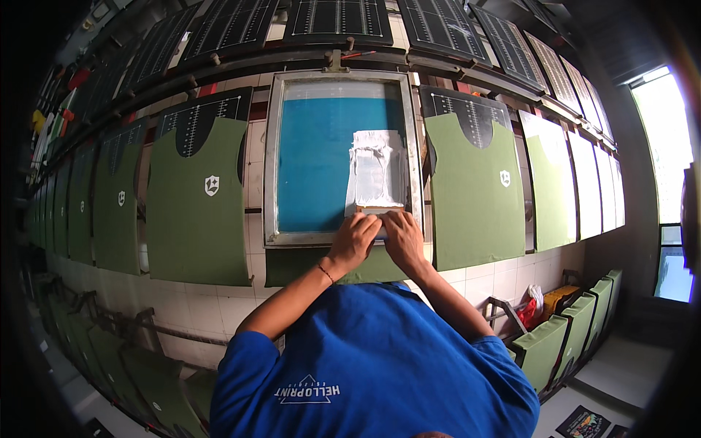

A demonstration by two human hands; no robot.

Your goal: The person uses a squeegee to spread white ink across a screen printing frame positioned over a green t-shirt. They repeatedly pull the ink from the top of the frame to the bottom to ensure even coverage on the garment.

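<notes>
A silk-screen frame (271,175) with blue mesh (314,160) lies over a green shirt piece (292,269) in front of me. White ink (376,171) is spread in a thick patch on the right half of the mesh. At the patch's near end, a squeegee (370,209) rests on the mesh, only a brown strip of it showing. My left hand (355,238) and my right hand (403,235) are closed side by side on the squeegee, fingers curled over its top. My fingers hide most of it.
Green shirt pieces with small white emblems lie on boards to the left (197,233) and right (475,219). Black marked boards (339,22) line the far side beyond a metal rail (241,64). A yellow crate (558,301) stands behind at right, beside more green-covered boards (540,354).
</notes>
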